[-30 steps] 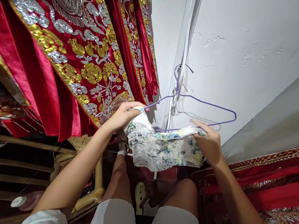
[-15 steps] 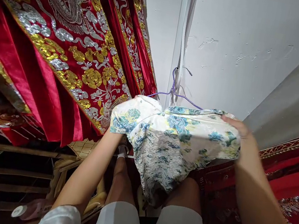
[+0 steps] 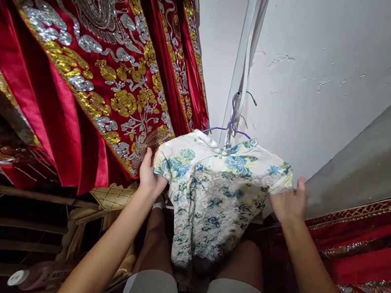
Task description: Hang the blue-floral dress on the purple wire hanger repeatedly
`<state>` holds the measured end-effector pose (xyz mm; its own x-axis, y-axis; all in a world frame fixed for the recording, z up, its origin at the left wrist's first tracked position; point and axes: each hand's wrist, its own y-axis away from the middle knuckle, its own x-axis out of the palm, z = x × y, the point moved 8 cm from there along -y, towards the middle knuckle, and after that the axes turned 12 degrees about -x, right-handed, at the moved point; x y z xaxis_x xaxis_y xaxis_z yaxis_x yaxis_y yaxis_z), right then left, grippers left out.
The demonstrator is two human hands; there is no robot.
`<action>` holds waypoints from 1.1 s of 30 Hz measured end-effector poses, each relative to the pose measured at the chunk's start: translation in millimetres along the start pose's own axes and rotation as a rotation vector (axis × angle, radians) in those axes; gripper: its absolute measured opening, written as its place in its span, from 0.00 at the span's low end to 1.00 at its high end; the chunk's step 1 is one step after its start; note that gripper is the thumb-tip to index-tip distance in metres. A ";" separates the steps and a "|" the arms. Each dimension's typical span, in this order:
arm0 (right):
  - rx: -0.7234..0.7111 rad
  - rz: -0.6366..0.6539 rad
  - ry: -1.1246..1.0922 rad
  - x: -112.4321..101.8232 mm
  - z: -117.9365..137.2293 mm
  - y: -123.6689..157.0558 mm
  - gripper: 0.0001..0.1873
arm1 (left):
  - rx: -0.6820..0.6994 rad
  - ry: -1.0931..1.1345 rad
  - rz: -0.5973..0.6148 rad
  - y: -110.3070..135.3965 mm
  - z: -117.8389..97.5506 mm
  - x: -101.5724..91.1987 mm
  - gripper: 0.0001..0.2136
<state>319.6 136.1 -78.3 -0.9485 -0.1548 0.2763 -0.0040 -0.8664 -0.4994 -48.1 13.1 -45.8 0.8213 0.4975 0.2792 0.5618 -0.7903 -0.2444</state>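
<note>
A short-sleeved floral blouse (image 3: 215, 210), white with blue and yellow flowers, hangs on a purple wire hanger (image 3: 233, 118) in front of me. Its collar and shoulders are spread over the hanger, and the lower part drops toward my legs. At the left sleeve's edge is my left hand (image 3: 152, 177), open, its thumb standing away from the cloth and its other fingers partly hidden by the sleeve. My right hand (image 3: 291, 202) is at the opposite sleeve's hem, also open with a digit raised outward; the sleeve covers some of its fingers.
Red satin costumes (image 3: 118, 68) with gold and silver sequins hang at the left. A pale pole (image 3: 248, 40) runs up the white wall (image 3: 312, 31). Wooden slats (image 3: 17, 224) and a capped bottle (image 3: 39, 276) lie lower left. Red trimmed fabric (image 3: 377, 247) is at the right.
Both hands have drawn back from the blouse's shoulders, out of the sleeves to the hems. The sleeves have dropped and the blouse now hangs lower and straighter from the hanger.
</note>
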 end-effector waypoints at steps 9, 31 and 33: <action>-0.159 -0.079 -0.306 33.8 95.4 -42.8 0.15 | 0.205 -0.418 -0.056 -1.2 -55.3 7.6 0.21; -0.691 0.698 0.956 93.7 42.4 91.9 0.50 | -0.698 0.532 0.485 62.6 66.6 130.9 0.20; -0.658 0.560 0.985 67.3 52.4 79.0 0.45 | -0.671 0.459 0.404 63.1 80.1 108.3 0.22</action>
<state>272.0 32.3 -56.1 -0.7033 0.2367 -0.6703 0.5766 -0.3617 -0.7326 84.2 45.7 -105.4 0.7426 0.0592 0.6671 -0.0542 -0.9875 0.1480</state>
